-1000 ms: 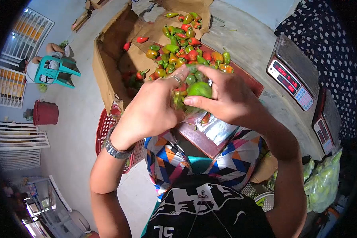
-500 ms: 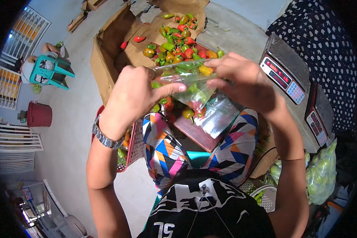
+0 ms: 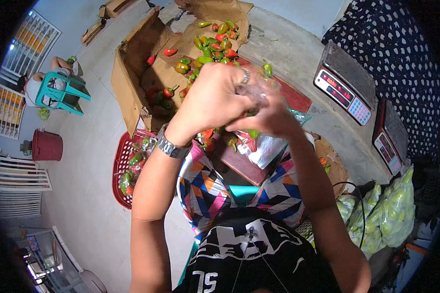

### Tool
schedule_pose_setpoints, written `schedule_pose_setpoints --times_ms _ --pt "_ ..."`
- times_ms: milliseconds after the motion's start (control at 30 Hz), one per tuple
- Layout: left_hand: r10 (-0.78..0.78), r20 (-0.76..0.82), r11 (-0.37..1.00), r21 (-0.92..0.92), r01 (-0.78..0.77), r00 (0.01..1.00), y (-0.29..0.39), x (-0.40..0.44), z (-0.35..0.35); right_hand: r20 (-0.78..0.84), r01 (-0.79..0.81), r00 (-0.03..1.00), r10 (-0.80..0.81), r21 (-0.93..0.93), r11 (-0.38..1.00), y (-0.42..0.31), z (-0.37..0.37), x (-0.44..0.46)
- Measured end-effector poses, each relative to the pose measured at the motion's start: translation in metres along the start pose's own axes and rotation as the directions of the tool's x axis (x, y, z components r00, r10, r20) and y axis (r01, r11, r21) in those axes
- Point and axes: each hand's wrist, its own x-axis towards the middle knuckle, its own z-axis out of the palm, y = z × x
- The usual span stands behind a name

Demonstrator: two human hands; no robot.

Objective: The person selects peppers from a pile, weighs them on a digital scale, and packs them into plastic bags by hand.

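Note:
My left hand (image 3: 220, 95) is closed around the gathered top of a clear plastic bag (image 3: 257, 93), its wrist turned over. My right hand (image 3: 274, 115) grips the same bag just below and to the right, somewhat blurred. Green and red peppers (image 3: 252, 133) show under the hands; whether all of them are inside the bag I cannot tell. Beyond my hands lies a loose pile of red, green and orange peppers (image 3: 222, 41) on brown cardboard. Flat clear plastic bags (image 3: 266, 152) rest on a dark red board (image 3: 237, 165) between my knees.
A red basket (image 3: 117, 168) with bagged peppers stands at left. Two digital scales (image 3: 349, 80) (image 3: 390, 134) are at right, above large bags of green produce (image 3: 393, 215). A person sits by a teal chair (image 3: 66, 88), near a dark red bucket (image 3: 48, 145).
The bag's mouth was stretched wide between my hands; now it is bunched up. My left hand has moved right and up, my right hand left, and they now meet.

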Motion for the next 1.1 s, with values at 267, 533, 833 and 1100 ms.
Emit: schedule_pose_setpoints --times_ms 267,533,833,1100 --pt "0.027 -0.064 0.909 -0.413 -0.051 0.998 -0.084 -0.033 0.002 0.215 -0.412 0.907 0.363 0.635 0.653 0.022 0.033 -0.019" --pt "-0.091 0.212 0.711 -0.670 0.212 0.973 -0.134 -0.093 0.086 0.411 0.209 0.895 -0.174 -0.041 0.977 0.000 0.039 -0.022" --pt "-0.019 0.570 0.952 -0.241 0.189 0.821 -0.103 -0.068 0.073 0.317 -0.588 0.805 0.502 0.547 0.597 -0.019 0.048 -0.023" --pt "-0.007 0.516 0.332 -0.806 0.489 0.856 -0.147 -0.108 0.121 0.508 -0.695 0.622 0.596 0.708 0.122 -0.008 0.026 -0.025"
